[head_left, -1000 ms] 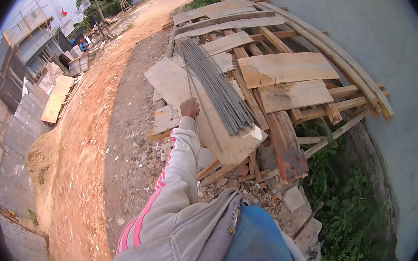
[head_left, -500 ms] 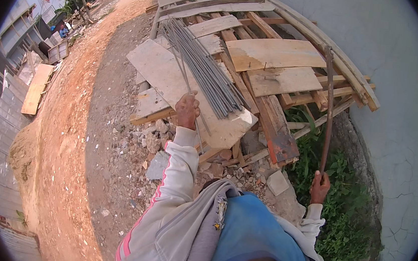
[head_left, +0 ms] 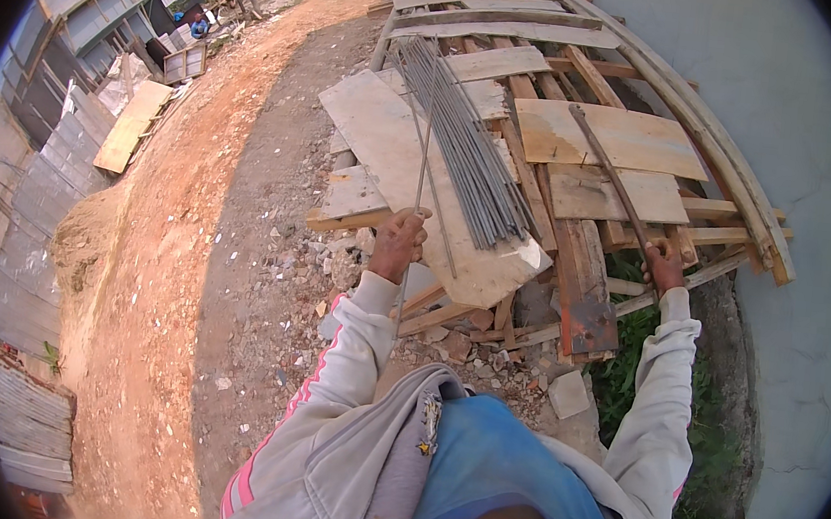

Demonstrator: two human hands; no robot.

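My left hand (head_left: pixel 398 245) is closed around a thin grey metal rod (head_left: pixel 424 150), which runs up past the fist and shows again below it. A bundle of similar grey rods (head_left: pixel 466 149) lies on a pale board (head_left: pixel 373 133) just beyond, with one loose rod along its left side. Over on the right, my right hand (head_left: pixel 663 264) grips the near end of a long rusty brown bar (head_left: pixel 608 168). The bar slants away to the left above the plywood pieces; whether it touches them I cannot tell.
Planks and plywood (head_left: pixel 607 138) are stacked beside a grey wall (head_left: pixel 812 298), with nails sticking up from one piece. Rubble (head_left: pixel 334 272) lies in front, and green plants (head_left: pixel 628 340) grow by the wall. A dirt road (head_left: pixel 150 314) runs along the left, past corrugated sheets (head_left: pixel 36 253).
My right hand has moved forward, and its bar has swung from nearly straight ahead to slanting left over the boards. The rod in my left hand now points more straight ahead.
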